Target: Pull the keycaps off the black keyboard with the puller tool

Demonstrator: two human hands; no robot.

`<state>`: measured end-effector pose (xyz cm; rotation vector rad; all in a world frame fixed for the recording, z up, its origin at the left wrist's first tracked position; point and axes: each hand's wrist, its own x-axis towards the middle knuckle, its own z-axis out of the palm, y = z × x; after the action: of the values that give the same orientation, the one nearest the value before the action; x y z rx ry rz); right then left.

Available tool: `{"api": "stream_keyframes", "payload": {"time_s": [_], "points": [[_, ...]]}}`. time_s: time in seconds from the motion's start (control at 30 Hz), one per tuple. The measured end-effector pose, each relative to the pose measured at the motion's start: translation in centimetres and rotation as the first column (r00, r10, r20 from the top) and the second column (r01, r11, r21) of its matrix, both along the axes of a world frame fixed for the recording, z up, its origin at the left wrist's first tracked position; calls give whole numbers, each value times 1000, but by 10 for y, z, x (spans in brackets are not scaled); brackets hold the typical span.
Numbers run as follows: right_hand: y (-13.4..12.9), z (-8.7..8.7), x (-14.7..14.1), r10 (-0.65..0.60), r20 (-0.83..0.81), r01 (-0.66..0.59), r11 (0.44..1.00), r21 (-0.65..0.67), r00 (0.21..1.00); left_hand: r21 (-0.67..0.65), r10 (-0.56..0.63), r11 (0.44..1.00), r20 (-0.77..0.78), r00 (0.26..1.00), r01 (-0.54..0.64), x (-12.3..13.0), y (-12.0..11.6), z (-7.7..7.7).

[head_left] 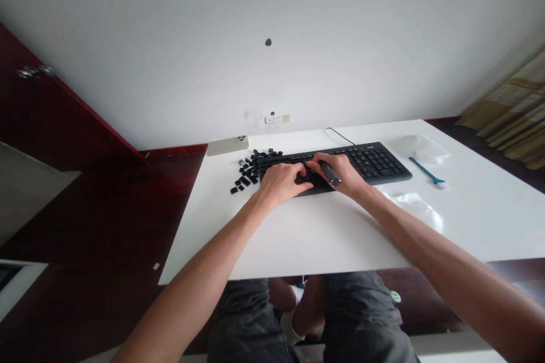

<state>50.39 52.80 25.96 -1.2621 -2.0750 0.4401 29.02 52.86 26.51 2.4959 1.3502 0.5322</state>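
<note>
My left hand point(279, 184) rests curled over the left-middle of a black computer keyboard point(366, 160), its fingertips on the keys. Whether it holds anything is hidden. My right hand point(343, 174) lies over the keyboard's middle, gripping a small grey tool point(330, 173) whose tip is hidden under my fingers. The two hands nearly meet. Left of the keyboard, a heap of loose black keycaps point(249, 170) lies on the white table point(306, 238), close to my left hand.
A blue plastic tool point(426, 171) lies on a clear plastic bag point(419, 148) right of the keyboard, with more clear plastic point(415, 210) nearer me. A phone point(227, 146) lies at the table's back left. A black cable point(339, 136) runs from the keyboard's back edge.
</note>
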Motion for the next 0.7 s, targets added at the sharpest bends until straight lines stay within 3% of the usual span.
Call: {"api": "stream_keyframes", "payload": {"time_s": [0.2, 0.3, 0.33, 0.47, 0.57, 0.7], "points": [[13, 9, -2, -170, 205, 184, 982, -49, 964, 70, -86, 994, -1, 996, 86, -5, 5, -3], [31, 13, 1, -169, 328, 239, 953, -185, 930, 99, -116, 988, -22, 993, 118, -5, 7, -6], [36, 15, 3, -137, 348, 221, 952, -212, 927, 102, -111, 988, -21, 994, 113, -5, 7, -6], [50, 27, 7, 137, 247, -50, 944, -327, 959, 114, -82, 990, -43, 996, 86, -5, 9, -9], [59, 34, 8, 290, 165, -199, 886, -418, 943, 139, -64, 988, -77, 995, 75, -7, 12, -13], [74, 39, 5, 413, 144, -279, 796, -538, 899, 179, -67, 981, -77, 995, 80, -10, 15, -18]]}}
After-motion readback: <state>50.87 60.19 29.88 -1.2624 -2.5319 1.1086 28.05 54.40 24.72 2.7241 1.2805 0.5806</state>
